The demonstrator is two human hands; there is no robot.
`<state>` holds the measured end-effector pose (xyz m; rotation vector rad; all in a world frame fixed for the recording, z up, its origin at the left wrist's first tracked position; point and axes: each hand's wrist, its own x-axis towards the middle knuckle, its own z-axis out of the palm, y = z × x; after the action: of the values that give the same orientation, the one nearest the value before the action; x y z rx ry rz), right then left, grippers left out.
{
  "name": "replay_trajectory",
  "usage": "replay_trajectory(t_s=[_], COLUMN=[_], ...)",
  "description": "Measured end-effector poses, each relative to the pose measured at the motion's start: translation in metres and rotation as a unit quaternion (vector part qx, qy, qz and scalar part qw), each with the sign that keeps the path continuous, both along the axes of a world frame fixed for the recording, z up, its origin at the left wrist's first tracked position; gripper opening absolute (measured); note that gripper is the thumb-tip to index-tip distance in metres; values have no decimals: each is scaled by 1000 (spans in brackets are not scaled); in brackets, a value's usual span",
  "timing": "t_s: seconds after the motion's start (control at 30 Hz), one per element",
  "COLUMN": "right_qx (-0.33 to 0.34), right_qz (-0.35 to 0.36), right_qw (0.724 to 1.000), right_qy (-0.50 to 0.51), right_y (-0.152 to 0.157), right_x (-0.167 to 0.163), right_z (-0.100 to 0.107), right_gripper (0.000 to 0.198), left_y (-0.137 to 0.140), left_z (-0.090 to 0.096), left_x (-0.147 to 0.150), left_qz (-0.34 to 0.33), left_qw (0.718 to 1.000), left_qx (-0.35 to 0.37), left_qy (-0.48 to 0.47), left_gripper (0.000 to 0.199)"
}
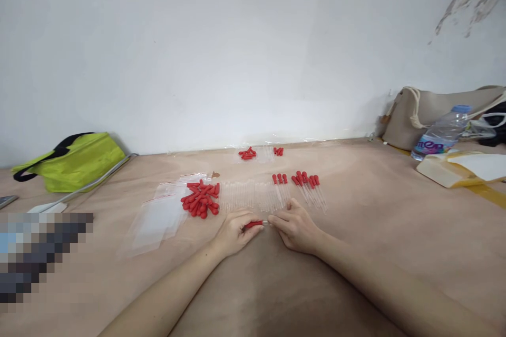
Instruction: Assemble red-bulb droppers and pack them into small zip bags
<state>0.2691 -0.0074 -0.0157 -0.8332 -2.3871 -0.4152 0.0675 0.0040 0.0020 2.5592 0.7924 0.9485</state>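
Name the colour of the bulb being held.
The bulb is red, seen best in the head view.

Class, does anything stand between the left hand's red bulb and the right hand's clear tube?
Nothing visible does: the red bulb in the left hand and clear tube in the right hand appear to meet.

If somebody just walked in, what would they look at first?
Probably the pile of bright red bulbs, lying just left of the row of clear tubes. The lime-green bag stands out too, on the far left near the white wall. In the middle, the left hand holds one red bulb, and the right hand pinches a clear tube at its end.
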Motion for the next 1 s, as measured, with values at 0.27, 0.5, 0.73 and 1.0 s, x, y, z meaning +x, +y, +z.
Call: replay_trajectory(t_s=[0.27,0.5,0.73,1.0], right_qx=[-46,-151,-142,-165], right_qz=[-153,-387,-428,-369], right_qw=[987,901,886,907], right_qy=[-26,128,103,123], right_y=[11,46,53,51], right_x=[13,39,31,27], right_z=[26,18,7,11], right_gripper=[18,19,17,16], left_y=[5,3,3,3], left_z=[-4,-5,-6,-4], left_x=[-4,-2,-1,0], left_qz=[111,82,61,61], left_qw=[993,996,997,997], left_qx=[14,-4,0,6], left_qy=[-28,32,40,40], left_gripper=[39,29,15,15])
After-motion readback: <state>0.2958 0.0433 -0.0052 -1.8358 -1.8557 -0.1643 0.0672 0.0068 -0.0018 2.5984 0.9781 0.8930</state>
